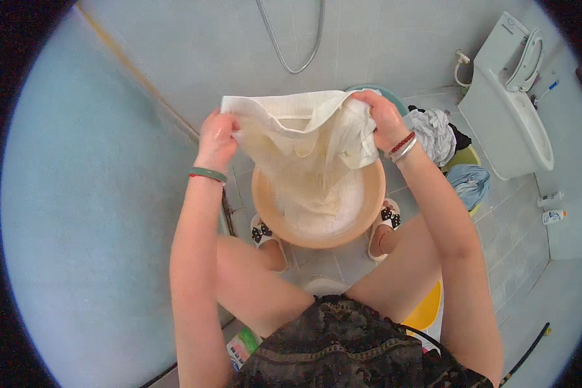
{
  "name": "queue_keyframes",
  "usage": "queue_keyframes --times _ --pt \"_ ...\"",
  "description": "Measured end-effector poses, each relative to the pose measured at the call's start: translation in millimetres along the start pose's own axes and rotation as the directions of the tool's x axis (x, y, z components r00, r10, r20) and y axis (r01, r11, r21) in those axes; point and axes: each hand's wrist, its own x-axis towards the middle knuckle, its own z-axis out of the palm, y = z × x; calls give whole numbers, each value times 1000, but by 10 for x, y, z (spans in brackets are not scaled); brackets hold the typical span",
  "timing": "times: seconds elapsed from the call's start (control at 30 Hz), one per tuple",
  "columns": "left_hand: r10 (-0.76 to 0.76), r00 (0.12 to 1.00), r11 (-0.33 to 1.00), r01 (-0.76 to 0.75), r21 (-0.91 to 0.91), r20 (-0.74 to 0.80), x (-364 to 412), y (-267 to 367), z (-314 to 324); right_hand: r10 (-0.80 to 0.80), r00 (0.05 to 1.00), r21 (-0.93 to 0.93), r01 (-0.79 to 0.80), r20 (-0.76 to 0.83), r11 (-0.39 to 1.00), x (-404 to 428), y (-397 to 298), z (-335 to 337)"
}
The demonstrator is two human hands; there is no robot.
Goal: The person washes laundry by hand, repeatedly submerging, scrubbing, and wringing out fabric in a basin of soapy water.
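A wet cream-white garment with a wide waistband (296,145) is stretched between my two hands. My left hand (218,136) grips the band at its left end, and my right hand (383,119) grips it at the right end, with some cloth bunched beside the fingers. The lower part of the garment hangs down into an orange plastic basin (320,241), where whitish, sudsy water (349,213) shows around it. The basin stands on the tiled floor between my feet.
Grey laundry (434,133) and light blue cloth (468,184) lie over a green basin (465,157) at the right. Behind my right hand is a teal basin (393,97). A toilet (519,116), two bottles (554,217) and a yellow container (424,308) are farther right. A shower hose (296,72) hangs ahead.
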Motion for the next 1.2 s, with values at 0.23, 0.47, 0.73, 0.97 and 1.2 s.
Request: queue_keyframes --times 0.23,0.47,0.73,0.97,1.2 --pt "495 762 550 -647 529 418 -341 -295 592 169 966 38 -179 197 983 113 60 19" --pt "319 713 491 -688 534 625 -502 -522 849 -329 771 -468 606 545 643 140 214 100" --pt "164 826 502 -541 675 540 -461 -460 737 149 862 -442 94 484 892 257 129 72" --pt "82 729 594 -583 554 680 -455 -362 586 70 984 -536 29 165 844 454 193 -98" --pt "363 619 533 -751 390 696 -413 -443 675 126 934 -210 -56 335 976 366 234 174"
